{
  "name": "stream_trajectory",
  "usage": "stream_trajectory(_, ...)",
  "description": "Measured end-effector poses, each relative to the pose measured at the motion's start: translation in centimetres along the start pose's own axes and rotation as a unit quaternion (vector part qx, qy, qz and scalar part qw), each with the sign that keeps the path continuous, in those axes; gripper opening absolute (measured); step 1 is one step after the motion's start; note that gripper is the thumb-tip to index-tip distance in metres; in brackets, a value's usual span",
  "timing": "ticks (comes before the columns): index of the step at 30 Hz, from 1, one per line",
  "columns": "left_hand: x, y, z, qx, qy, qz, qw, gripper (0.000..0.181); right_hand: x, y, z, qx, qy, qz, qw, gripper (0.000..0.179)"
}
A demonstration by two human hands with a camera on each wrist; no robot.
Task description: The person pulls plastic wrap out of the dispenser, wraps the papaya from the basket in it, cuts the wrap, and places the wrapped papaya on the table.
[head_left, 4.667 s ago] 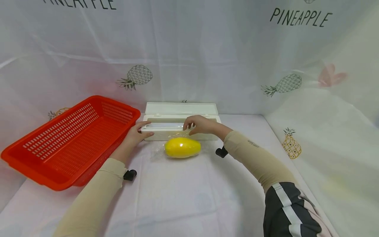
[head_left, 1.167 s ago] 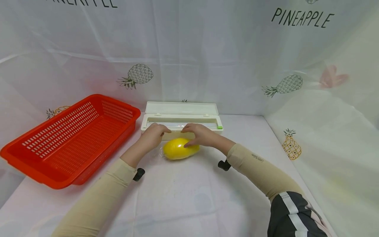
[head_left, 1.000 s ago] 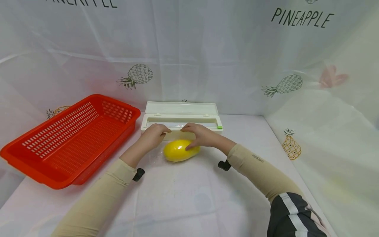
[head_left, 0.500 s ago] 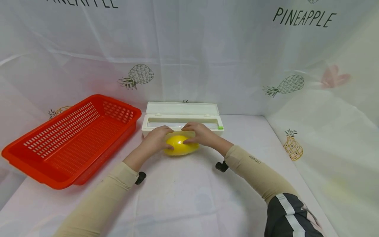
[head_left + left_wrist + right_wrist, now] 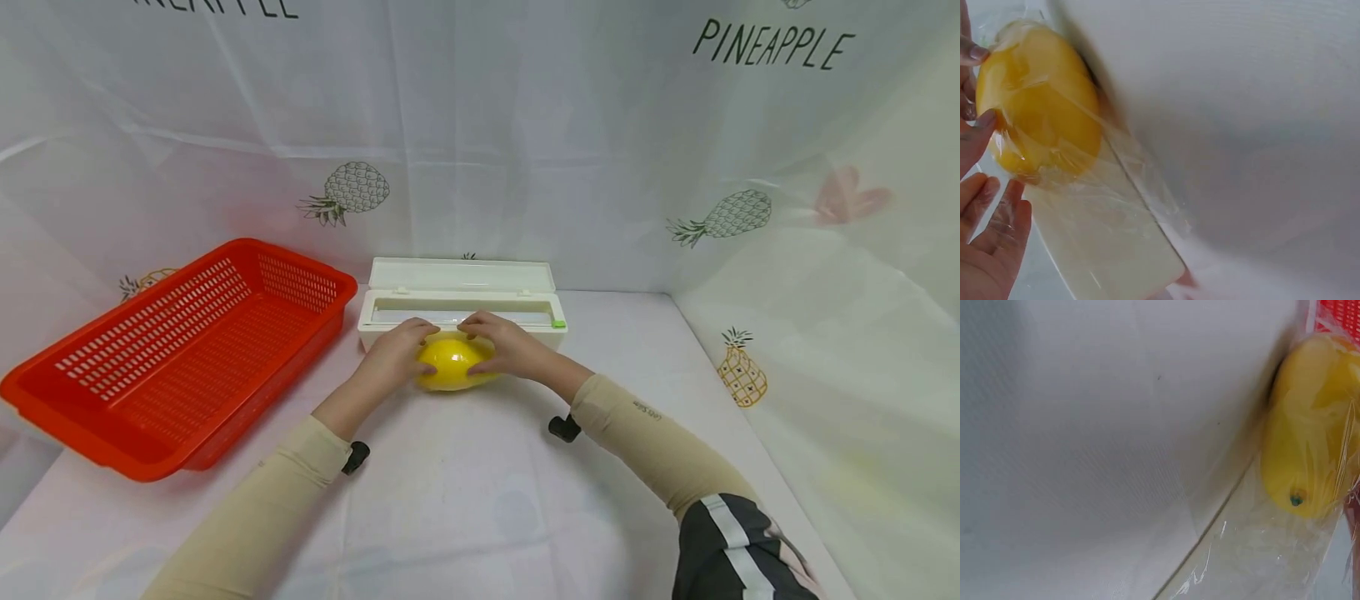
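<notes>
I see left hand [image 5: 393, 352] and right hand [image 5: 512, 346] curled round the yellow fruit [image 5: 452, 363], toward the table's [image 5: 450, 500] far edge. Wrapping seems in hand; I'd next smooth the clear film [image 5: 1136, 172].

Red basket [image 5: 157, 354], white box [image 5: 461, 295] on table [image 5: 450, 500]

The fruit [image 5: 452, 363] presents yellow with a dark green tip [image 5: 1296, 500], the box [image 5: 461, 274] off-white with a bright green tab [image 5: 558, 323], the basket [image 5: 206, 367] solid red, the backdrop [image 5: 517, 125] white with black and yellow pineapple prints [image 5: 357, 187], the lower sleeves [image 5: 247, 517] beige.
</notes>
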State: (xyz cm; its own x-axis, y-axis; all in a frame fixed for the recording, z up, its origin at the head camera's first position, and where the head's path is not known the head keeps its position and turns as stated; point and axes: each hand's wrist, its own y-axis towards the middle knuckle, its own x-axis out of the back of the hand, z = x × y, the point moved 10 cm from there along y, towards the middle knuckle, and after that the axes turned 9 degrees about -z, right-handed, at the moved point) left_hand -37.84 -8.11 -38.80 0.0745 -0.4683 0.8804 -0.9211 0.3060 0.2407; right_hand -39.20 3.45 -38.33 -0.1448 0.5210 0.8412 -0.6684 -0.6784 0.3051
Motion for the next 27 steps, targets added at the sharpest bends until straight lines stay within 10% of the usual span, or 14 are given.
stream_trajectory(27, 0.6, -2.9, -2.7, -0.09, 0.09, -0.136, 0.9825, 0.044, -0.1, -2.7, 1.6, 0.044, -0.063, -0.136, 0.9877, 0.045)
